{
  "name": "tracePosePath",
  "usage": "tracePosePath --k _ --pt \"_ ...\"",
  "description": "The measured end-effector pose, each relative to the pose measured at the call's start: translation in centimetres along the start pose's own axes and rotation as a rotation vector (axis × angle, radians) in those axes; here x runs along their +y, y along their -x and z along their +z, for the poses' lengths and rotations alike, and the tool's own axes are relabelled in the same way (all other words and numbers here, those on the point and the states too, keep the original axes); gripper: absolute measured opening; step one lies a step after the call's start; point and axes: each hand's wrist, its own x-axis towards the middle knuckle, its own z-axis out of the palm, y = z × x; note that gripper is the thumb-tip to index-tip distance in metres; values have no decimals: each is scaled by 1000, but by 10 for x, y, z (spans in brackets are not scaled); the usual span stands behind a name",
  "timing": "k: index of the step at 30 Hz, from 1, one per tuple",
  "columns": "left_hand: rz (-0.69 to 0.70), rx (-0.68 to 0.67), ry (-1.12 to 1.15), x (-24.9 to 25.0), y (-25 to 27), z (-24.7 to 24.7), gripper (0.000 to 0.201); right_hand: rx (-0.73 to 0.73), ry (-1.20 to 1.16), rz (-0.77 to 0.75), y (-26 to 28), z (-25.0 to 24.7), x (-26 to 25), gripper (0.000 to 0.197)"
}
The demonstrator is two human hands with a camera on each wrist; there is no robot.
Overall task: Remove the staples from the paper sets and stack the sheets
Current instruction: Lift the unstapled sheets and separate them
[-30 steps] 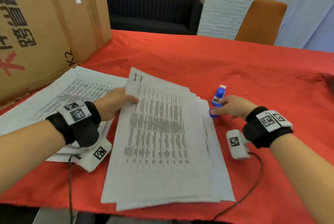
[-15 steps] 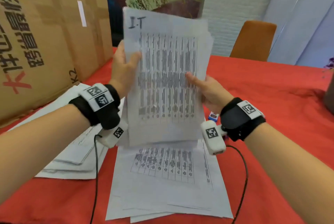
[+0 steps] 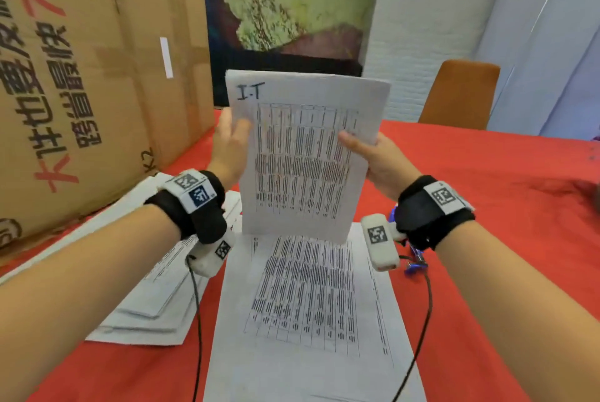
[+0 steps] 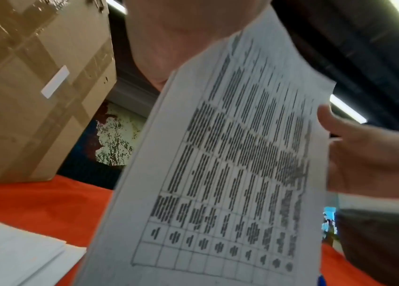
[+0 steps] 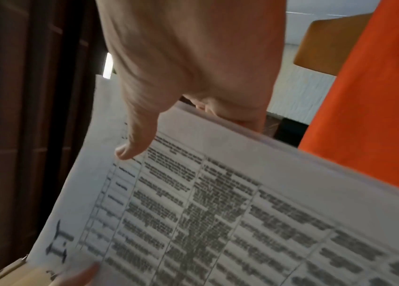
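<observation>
Above the worktop's [image 3: 487, 174] near edge, left hand [image 3: 229, 145] and right hand [image 3: 376, 158] are pinching an upright paper sheaf [image 3: 305, 154] by its sides.

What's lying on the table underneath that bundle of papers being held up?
Under the held bundle, gripped by the left hand and right hand, more printed sheets lie flat on the red tablecloth. The bundle's lower edge covers their top, so any staple there is hidden.

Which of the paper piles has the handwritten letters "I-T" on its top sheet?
The bundle of sheets held upright by both hands, left hand and right hand. The pile flat before the person and the pile at left show no handwriting.
</observation>
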Motion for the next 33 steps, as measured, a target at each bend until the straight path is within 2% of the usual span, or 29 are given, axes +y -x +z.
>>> tracePosePath --k 1,3,6,9,11,13,15,16,17,19,21,22,25,27,30,33 --pt "29 -10 -2 5 4 7 36 44 -12 -10 -2 6 -1 45" --pt "133 23 13 17 6 21 22 129 -20 -39 -9 16 -10 39" --pt "259 175 74 32 2 34 9 214 -16 -96 -20 21 -24 36" --pt "293 203 53 24 2 27 22 198 23 -106 -20 9 -14 40" --pt "316 145 -5 18 1 19 46 205 42 -103 -17 2 -5 47" --pt "401 91 -80 21 -1 17 61 234 42 -120 -17 -3 -7 56" --pt "492 54 -157 28 -2 21 62 195 14 -87 -19 -6 -12 49" --pt "493 43 -160 30 0 24 60 158 -21 -45 -17 -6 -13 40" --pt "452 45 -114 26 1 26 59 122 -61 4 -15 -7 -9 34" --pt "255 104 -9 13 5 27 52 78 -110 85 -7 -6 2 34" --pt "89 140 -23 4 9 28 26 80 -91 77 -1 -4 8 44" --pt "85 146 -46 5 9 30 22 86 -69 47 -1 -3 7 46" --pt "207 200 -26 19 7 35 29 93 -60 -48 -8 -6 -2 52" --pt "244 219 -25 15 6 35 26 88 -77 -77 -9 -8 5 50" --pt "74 122 -198 -11 15 33 14 77 70 60 3 -6 37 37" --pt "10 102 -334 -15 11 26 24 -84 221 260 8 -19 54 29"
